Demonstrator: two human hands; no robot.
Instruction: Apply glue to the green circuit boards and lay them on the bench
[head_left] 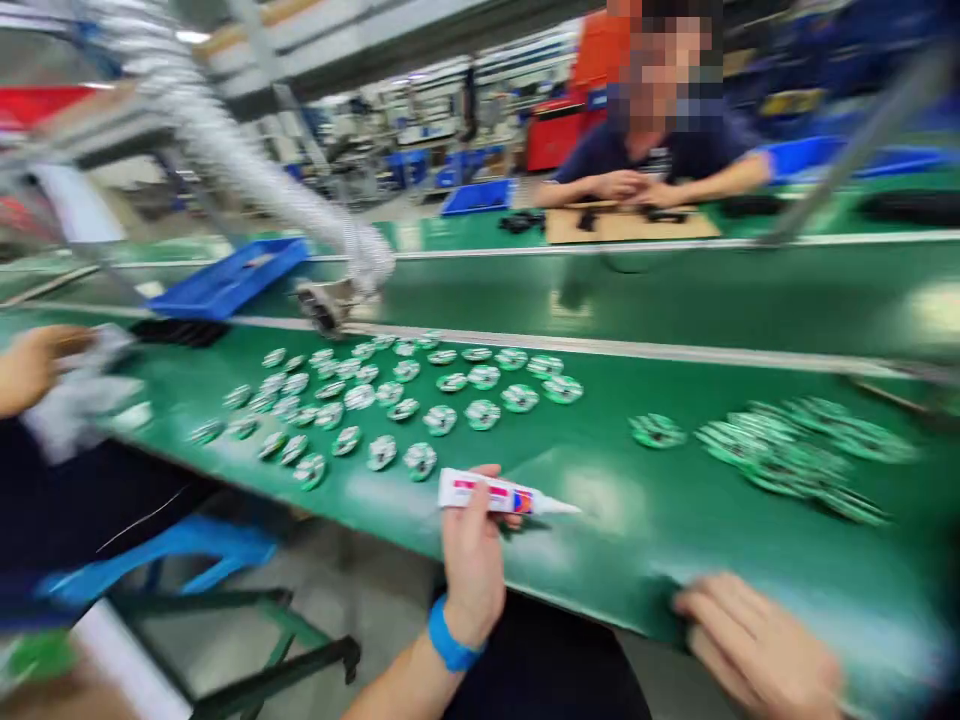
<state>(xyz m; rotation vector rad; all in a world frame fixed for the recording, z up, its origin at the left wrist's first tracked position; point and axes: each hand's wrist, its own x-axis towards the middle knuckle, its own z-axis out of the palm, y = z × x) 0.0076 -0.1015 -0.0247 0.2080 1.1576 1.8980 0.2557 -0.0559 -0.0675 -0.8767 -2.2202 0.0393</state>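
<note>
My left hand [474, 560], with a blue band at the wrist, is closed round a white glue tube [487, 494] with red and blue print. The tube lies level above the table's near edge, its pointed nozzle aimed right. Beyond it, several round green-and-white circuit boards [440, 420] are spread on the green table. At the lower right, my right hand [761, 640] is at the table edge, smeared by motion. Its fingers point left beside a dark blur, and whether they grip anything is unclear. Past that hand lies a heap of similar boards [780, 450].
A ribbed exhaust hose [300, 205] hangs over the boards' far side. Blue trays [232, 280] stand beyond. At the left, another person's hand [34, 370] holds whitish material. Across the bench, a co-worker's hands [637, 188] are above a brown board [637, 228].
</note>
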